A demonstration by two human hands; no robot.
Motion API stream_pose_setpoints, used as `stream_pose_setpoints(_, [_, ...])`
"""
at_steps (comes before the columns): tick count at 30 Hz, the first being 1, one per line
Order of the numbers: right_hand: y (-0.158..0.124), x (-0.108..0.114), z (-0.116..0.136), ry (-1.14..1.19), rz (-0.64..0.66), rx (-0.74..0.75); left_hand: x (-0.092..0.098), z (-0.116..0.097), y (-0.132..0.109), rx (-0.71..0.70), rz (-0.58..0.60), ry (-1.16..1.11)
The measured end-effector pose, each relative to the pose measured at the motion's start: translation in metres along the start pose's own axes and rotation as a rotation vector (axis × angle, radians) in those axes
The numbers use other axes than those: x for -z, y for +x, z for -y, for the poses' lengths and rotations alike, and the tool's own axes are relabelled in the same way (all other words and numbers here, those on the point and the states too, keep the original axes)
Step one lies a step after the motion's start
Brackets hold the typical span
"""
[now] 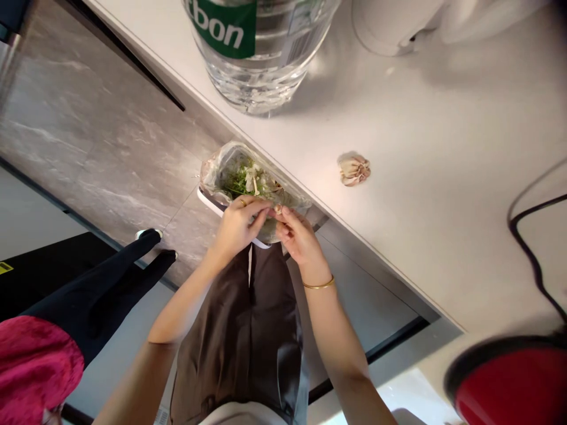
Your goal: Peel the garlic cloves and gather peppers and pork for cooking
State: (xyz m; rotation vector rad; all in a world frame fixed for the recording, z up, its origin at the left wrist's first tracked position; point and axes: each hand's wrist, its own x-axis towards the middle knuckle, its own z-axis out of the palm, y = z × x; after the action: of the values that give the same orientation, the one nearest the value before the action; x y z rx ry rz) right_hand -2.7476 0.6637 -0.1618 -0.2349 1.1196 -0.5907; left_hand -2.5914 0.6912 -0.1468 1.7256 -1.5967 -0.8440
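A small pale garlic clove (278, 209) is pinched between the fingertips of my right hand (302, 237). My left hand (239, 223) meets it from the other side, thumb and fingers closed at the clove. Whether loose skin is between the left fingertips is too small to see. Both hands are above a bin lined with a clear plastic bag (215, 172), which holds green plant scraps (241, 177) and pale peelings (253, 179). A garlic bulb (354, 169) lies on the white counter (411, 195), apart from my hands.
On the counter stands a large water bottle (261, 71); a white container (394, 23) is behind it. A black cord (527, 242) and a red, dark-rimmed object (509, 383) are at right. Another person in dark trousers (101, 283) stands at left on the tiled floor (88, 118).
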Motion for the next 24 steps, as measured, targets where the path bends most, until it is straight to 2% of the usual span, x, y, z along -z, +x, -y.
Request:
stream_pose_setpoints(5, [0.004,0.000,0.002,-0.044,0.013,0.019,-0.002,-0.003,-0.003,-0.117,0.074,0.033])
stream_pose_setpoints(10, [0.005,0.002,0.002,-0.065,-0.039,0.018,-0.003,-0.007,-0.005,-0.127,0.130,0.223])
stream_pose_setpoints(14, [0.007,0.006,0.002,-0.092,-0.037,0.030,-0.007,-0.014,-0.006,-0.144,0.112,0.329])
stream_pose_setpoints(19, [0.007,0.007,0.008,-0.093,-0.037,0.029,-0.013,-0.017,-0.007,-0.121,0.086,0.311])
stream_pose_setpoints(24, [0.003,0.005,0.017,-0.088,0.025,-0.026,-0.004,-0.007,0.002,-0.063,0.027,0.252])
